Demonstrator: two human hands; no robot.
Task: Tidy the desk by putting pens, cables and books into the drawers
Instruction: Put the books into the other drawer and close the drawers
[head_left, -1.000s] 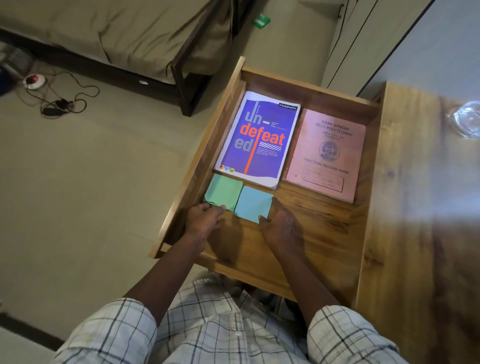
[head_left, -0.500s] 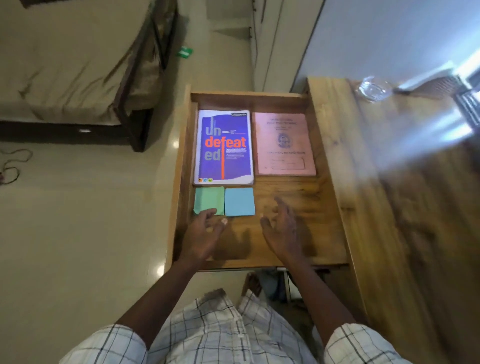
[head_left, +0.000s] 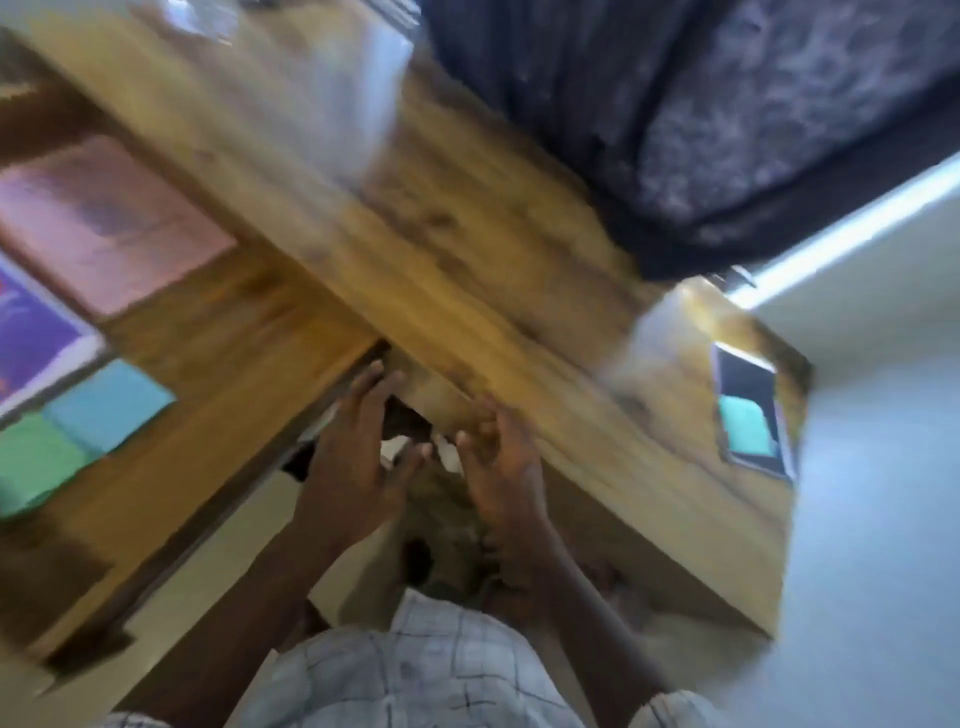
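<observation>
The head view is blurred and tilted. The open wooden drawer (head_left: 218, 364) fills the left, holding a pink record book (head_left: 109, 223), a purple book (head_left: 31, 338), a blue sticky pad (head_left: 111, 405) and a green sticky pad (head_left: 36, 462). My left hand (head_left: 358, 462) and my right hand (head_left: 504, 467) hang side by side in front of the desk's front edge, out of the drawer, fingers loosely spread and holding nothing. The wooden desk top (head_left: 467, 270) runs diagonally behind them.
A dark patterned cloth (head_left: 727, 119) covers the upper right. A dark phone-like object with a teal patch (head_left: 748, 415) lies near the desk's right end. A pale wall or floor fills the right side. My checked shorts show at the bottom.
My head has swung right and tilted. Both hands have left the drawer floor beside the sticky pads and now hover at the desk's front edge.
</observation>
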